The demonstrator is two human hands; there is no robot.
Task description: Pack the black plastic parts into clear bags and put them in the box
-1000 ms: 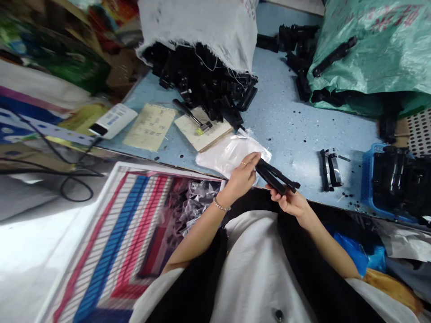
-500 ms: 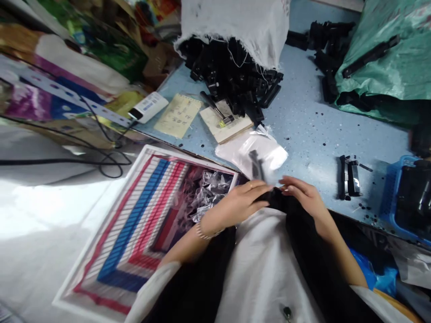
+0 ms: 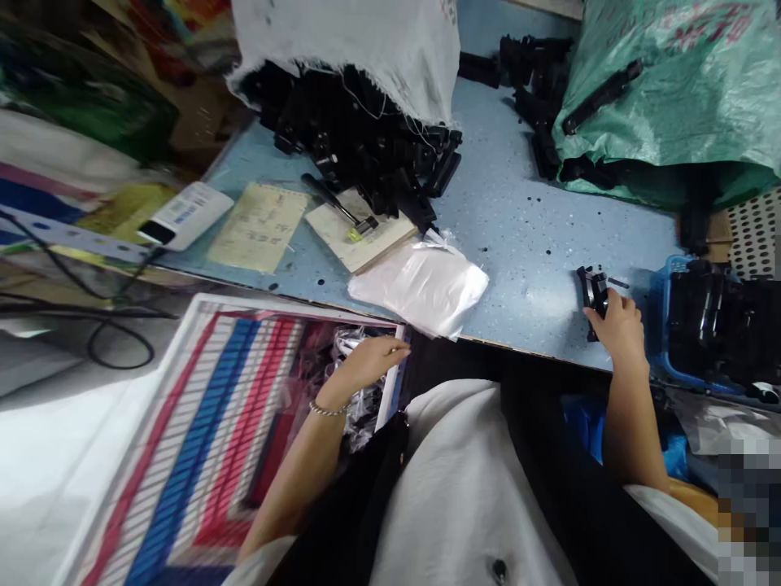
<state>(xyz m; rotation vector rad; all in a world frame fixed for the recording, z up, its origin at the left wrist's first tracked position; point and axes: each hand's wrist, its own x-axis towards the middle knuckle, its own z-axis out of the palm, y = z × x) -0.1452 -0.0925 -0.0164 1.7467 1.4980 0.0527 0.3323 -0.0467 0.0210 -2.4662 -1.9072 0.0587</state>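
My right hand (image 3: 617, 325) is at the right of the blue table, thumb and fingers closed around one of the small black plastic parts (image 3: 591, 285) lying there. Fingers partly cover these parts. My left hand (image 3: 377, 358), with a bracelet at its wrist, hovers by the near rim of the striped woven container (image 3: 244, 407). Its fingers are stretched loosely to the right, and nothing shows in them. Below that hand lie several black pieces in clear plastic wrapping (image 3: 366, 411). A stack of clear plastic bags (image 3: 421, 285) rests at the table's front edge.
A white sack (image 3: 347, 41) spills black parts (image 3: 366, 146) at the back. A green sack (image 3: 671, 106) and a blue basket (image 3: 662, 317) of black parts stand right. A hammer-like tool (image 3: 335, 203) lies on a board (image 3: 378, 244) beside a handwritten note (image 3: 259, 228).
My hands were close together before my body, near a blurred dark piece. Now they are apart: the right has reached the black parts, the left has moved left to the container's rim. The view has shifted.
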